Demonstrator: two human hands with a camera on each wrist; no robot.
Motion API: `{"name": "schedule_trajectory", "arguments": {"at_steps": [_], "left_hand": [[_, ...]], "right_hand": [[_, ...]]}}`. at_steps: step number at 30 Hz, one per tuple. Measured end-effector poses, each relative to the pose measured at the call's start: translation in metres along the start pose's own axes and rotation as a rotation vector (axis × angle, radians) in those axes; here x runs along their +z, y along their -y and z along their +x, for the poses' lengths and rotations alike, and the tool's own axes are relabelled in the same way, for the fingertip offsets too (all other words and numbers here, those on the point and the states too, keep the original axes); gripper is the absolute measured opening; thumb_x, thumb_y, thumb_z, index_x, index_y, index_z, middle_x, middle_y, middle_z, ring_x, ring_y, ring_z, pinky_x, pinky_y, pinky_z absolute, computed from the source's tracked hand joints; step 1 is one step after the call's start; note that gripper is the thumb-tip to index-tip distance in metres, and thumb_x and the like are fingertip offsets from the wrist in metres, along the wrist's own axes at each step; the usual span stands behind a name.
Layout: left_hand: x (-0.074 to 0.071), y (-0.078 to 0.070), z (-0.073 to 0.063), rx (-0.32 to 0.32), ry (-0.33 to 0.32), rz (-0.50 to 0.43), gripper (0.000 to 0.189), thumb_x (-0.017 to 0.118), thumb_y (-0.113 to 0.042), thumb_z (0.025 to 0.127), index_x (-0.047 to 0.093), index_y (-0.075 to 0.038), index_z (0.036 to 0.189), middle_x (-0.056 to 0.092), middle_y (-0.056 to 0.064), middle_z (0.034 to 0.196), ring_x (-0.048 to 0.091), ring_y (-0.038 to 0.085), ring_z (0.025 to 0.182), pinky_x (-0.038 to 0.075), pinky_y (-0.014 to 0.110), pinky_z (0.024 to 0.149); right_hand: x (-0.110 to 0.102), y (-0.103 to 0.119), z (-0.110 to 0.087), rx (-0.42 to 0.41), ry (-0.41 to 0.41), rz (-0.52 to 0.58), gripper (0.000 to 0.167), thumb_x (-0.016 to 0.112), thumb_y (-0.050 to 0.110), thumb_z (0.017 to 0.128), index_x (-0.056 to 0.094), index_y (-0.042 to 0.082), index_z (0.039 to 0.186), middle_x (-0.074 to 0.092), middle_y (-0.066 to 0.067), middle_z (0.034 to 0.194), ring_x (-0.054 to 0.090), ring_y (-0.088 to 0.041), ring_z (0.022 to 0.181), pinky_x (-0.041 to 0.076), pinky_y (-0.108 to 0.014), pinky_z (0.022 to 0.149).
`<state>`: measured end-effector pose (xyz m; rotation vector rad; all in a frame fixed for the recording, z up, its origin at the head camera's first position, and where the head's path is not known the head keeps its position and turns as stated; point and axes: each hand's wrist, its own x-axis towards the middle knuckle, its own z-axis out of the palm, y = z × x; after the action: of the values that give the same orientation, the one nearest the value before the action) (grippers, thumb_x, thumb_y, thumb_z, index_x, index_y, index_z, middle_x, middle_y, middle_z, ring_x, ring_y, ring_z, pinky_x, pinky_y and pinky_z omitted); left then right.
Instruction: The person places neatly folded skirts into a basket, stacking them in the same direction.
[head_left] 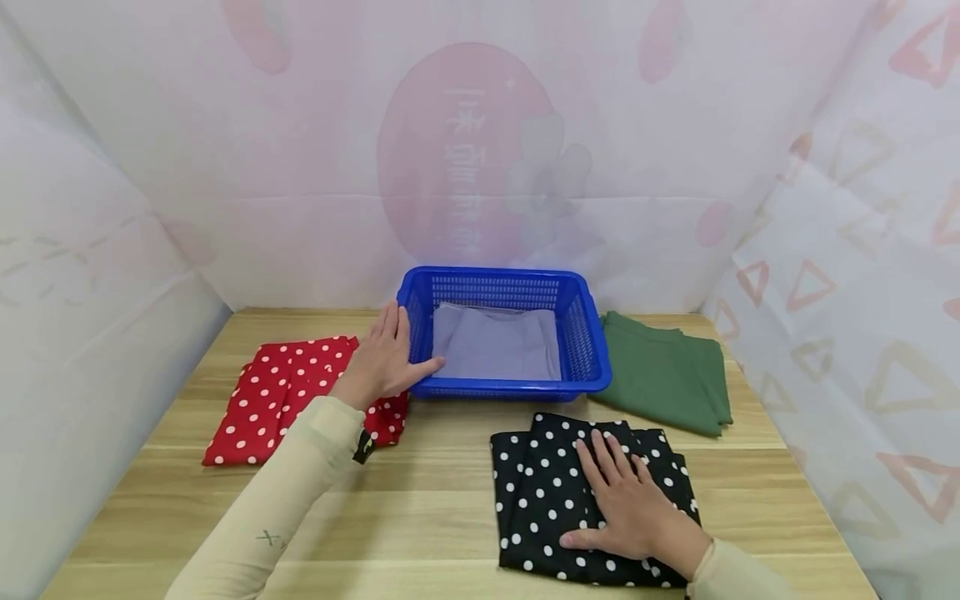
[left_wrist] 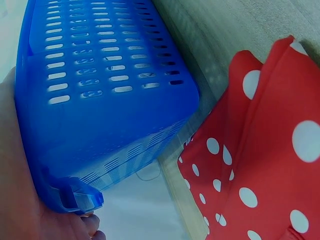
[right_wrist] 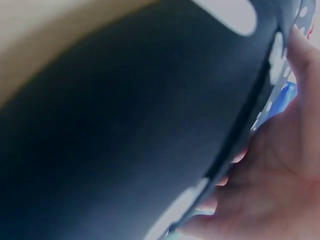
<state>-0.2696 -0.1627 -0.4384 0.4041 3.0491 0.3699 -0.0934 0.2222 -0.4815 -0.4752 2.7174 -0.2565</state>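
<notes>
A blue plastic basket (head_left: 517,386) stands at the back middle of the table with a folded lavender cloth (head_left: 498,343) inside. My left hand (head_left: 384,354) rests on the basket's left rim, fingers extended and thumb spread towards the front corner. The left wrist view shows this hand (left_wrist: 20,200) along the basket's rim. At the front right, my right hand (head_left: 628,508) lies flat with spread fingers on a folded black cloth with white dots (head_left: 536,492). In the right wrist view, the black cloth (right_wrist: 125,115) fills much of the picture beside the palm.
Left of the basket lies a folded red cloth with white dots (head_left: 258,408), partly hidden by my left arm. A folded green cloth (head_left: 663,375) lies against the basket's right side. Patterned fabric walls (head_left: 300,242) enclose the wooden table (head_left: 427,517) at the back and sides.
</notes>
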Motion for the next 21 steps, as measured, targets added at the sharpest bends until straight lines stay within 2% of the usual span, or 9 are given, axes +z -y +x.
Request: {"name": "schedule_trajectory", "arguments": {"at_steps": [13, 18, 21], "left_hand": [[0.000, 0.000, 0.001, 0.003, -0.009, 0.018, 0.115, 0.046, -0.074, 0.096, 0.006, 0.009, 0.165, 0.003, 0.029, 0.176, 0.009, 0.047, 0.164, 0.017, 0.061, 0.133], [0.002, 0.001, 0.000, 0.004, -0.027, 0.009, 0.114, 0.045, -0.074, 0.096, 0.007, 0.008, 0.166, 0.005, 0.028, 0.176, 0.010, 0.046, 0.164, 0.019, 0.062, 0.132], [0.003, 0.002, -0.001, 0.013, -0.065, -0.007, 0.114, 0.045, -0.075, 0.096, 0.009, 0.008, 0.165, 0.010, 0.029, 0.175, 0.015, 0.046, 0.163, 0.022, 0.061, 0.132]], "right_hand": [[-0.003, 0.053, 0.033, -0.095, 0.009, -0.113, 0.129, 0.057, 0.092, 0.080, 0.013, 0.010, 0.170, 0.011, -0.021, 0.177, 0.014, -0.044, 0.164, 0.031, -0.070, 0.124], [-0.004, 0.061, 0.041, -0.107, 0.026, -0.116, 0.129, 0.057, 0.093, 0.079, 0.013, 0.013, 0.171, 0.010, -0.019, 0.178, 0.013, -0.042, 0.165, 0.030, -0.068, 0.125], [-0.012, 0.059, 0.043, -0.114, 0.063, -0.056, 0.126, 0.056, 0.092, 0.080, 0.014, 0.015, 0.171, 0.011, -0.016, 0.179, 0.013, -0.040, 0.165, 0.028, -0.067, 0.127]]}}
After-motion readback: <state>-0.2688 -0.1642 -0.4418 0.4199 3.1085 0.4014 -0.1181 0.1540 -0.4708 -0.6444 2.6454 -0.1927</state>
